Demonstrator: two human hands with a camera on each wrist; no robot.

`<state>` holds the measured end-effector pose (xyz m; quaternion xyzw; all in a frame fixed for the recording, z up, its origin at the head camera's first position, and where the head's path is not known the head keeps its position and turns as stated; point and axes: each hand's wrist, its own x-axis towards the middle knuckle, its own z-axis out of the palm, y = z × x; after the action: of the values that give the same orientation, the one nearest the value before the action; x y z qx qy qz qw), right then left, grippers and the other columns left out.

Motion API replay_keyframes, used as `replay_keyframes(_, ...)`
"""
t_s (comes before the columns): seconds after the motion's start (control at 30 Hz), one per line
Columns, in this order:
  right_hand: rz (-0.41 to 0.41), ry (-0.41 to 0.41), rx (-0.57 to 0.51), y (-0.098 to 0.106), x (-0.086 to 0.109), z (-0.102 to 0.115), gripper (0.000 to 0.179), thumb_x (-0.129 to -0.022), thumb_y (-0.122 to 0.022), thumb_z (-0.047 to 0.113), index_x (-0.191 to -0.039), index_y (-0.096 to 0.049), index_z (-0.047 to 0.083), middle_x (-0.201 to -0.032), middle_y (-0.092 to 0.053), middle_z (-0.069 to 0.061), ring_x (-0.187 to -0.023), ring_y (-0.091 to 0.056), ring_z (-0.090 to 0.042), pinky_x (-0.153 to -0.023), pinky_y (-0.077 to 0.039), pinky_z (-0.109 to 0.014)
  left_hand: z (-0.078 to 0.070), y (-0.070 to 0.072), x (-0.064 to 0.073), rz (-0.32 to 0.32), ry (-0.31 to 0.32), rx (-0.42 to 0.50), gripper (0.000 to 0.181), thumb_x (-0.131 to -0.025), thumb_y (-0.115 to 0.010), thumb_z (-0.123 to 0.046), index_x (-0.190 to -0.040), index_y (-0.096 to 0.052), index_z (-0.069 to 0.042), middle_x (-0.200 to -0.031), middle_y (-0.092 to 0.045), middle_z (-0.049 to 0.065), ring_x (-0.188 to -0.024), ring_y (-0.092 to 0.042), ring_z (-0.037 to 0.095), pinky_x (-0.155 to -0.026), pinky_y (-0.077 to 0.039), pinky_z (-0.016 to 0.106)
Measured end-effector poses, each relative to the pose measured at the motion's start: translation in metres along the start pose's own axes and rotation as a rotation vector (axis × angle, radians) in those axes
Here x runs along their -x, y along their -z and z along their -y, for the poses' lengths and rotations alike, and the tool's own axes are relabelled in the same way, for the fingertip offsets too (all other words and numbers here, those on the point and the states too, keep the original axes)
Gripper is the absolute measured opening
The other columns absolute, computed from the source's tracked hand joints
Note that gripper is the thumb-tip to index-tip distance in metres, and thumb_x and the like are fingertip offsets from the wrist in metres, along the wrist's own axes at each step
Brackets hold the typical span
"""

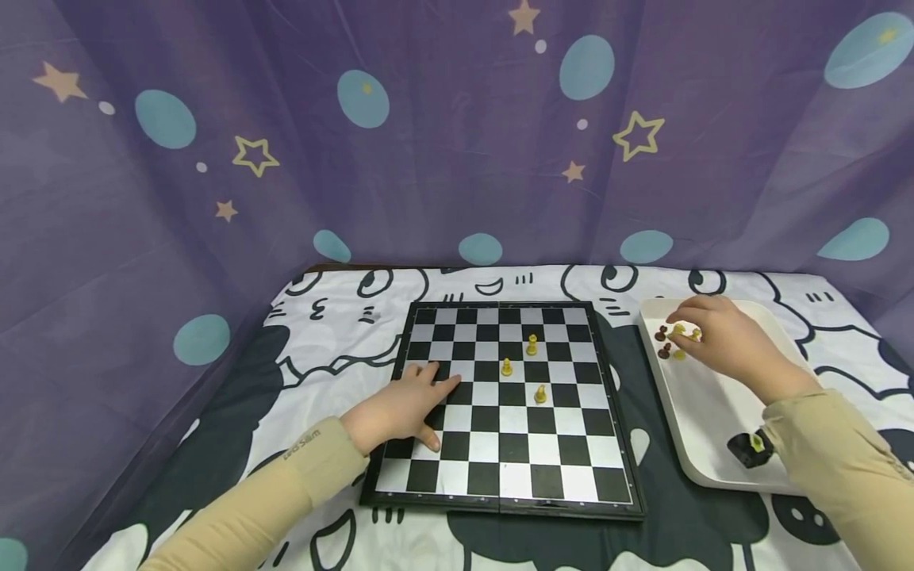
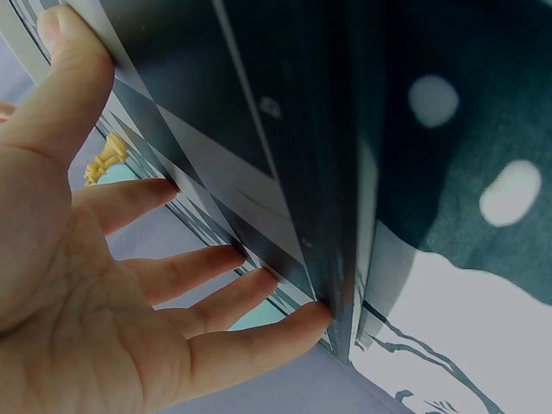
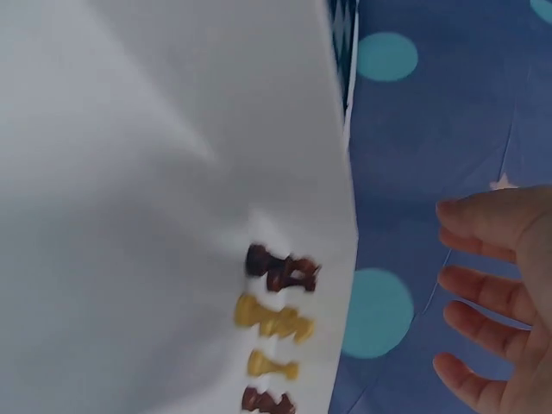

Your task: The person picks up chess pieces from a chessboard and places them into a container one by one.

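Observation:
A black-and-white chessboard (image 1: 514, 480) lies flat on the patterned cloth. My left hand (image 1: 403, 406) rests on its left side with fingers spread, the fingertips at the squares. Three yellow chess pieces stand on the board: a taller piece (image 1: 531, 345), a pawn (image 1: 506, 367) and a knight-like piece (image 1: 540, 394). To the right, my right hand (image 1: 721, 341) hovers over the far end of a white tray (image 1: 714, 396). Its fingers are slightly bent and hold nothing. Below them are several small dark red pieces (image 3: 291, 271) and yellow pieces (image 3: 274, 319).
A small black object (image 1: 750, 450) with a light green patch sits in the near part of the tray, beside the right sleeve (image 1: 835, 452). Behind everything hangs a purple curtain (image 1: 443, 159) with stars and blue ovals. Black-and-white cartoon cloth (image 1: 343, 309) covers the table.

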<state>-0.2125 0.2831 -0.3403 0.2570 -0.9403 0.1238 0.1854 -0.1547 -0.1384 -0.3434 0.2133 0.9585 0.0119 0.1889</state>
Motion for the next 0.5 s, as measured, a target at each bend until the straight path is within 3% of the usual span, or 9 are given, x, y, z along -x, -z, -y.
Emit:
replay_keyframes(0.27,-0.036,0.064,-0.034,0.004,-0.005,0.022,0.016,-0.073,-0.075,0.006,-0.087,-0.071,0.001,-0.092,-0.065,-0.015,-0.091,-0.057,-0.037,-0.082,-0.043,-0.051,0.0,0.0,0.0,0.002,0.001,-0.006,0.097,-0.063,-0.081,-0.041,-0.146,-0.038,-0.014,-0.147,-0.031,0.025,-0.131,-0.032,0.045,-0.099,-0.042,0.052)
replay_keyframes(0.5,-0.073,0.127,-0.044,0.005,-0.007,0.039,0.018,-0.071,-0.077,0.005,-0.088,-0.071,0.002,-0.093,-0.065,-0.013,-0.085,-0.058,-0.028,-0.074,-0.047,-0.043,0.0,0.001,0.0,-0.006,-0.01,-0.016,0.098,-0.062,-0.081,-0.041,-0.145,-0.039,-0.013,-0.146,-0.032,0.025,-0.13,-0.034,0.044,-0.099,-0.042,0.052)
